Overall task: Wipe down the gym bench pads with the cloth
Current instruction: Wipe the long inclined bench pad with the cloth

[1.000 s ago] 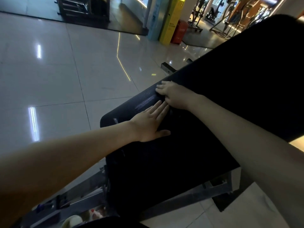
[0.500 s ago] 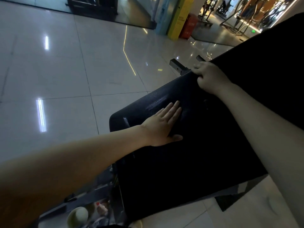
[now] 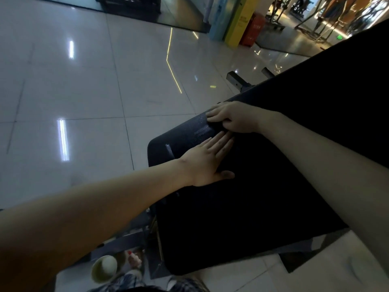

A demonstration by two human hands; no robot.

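The only writing I can find is orange print on the yellow panel [image 3: 243, 20] and on the red box [image 3: 253, 28] far beyond the bench pad [image 3: 263, 207], both too small to read; a small pale mark [image 3: 168, 147] near the pad's rounded corner is unreadable too; the black pad's long axis runs from that corner up and away to the right, its short end facing me; my left hand [image 3: 207, 163] lies flat on the pad near that corner, fingers straight and together, holding nothing; my right hand [image 3: 231, 119] sits just beyond it at the pad's far long edge, fingers curled down on something dark; whether that is a cloth I cannot tell; a wet streak [image 3: 202, 128] shines just beside those fingers
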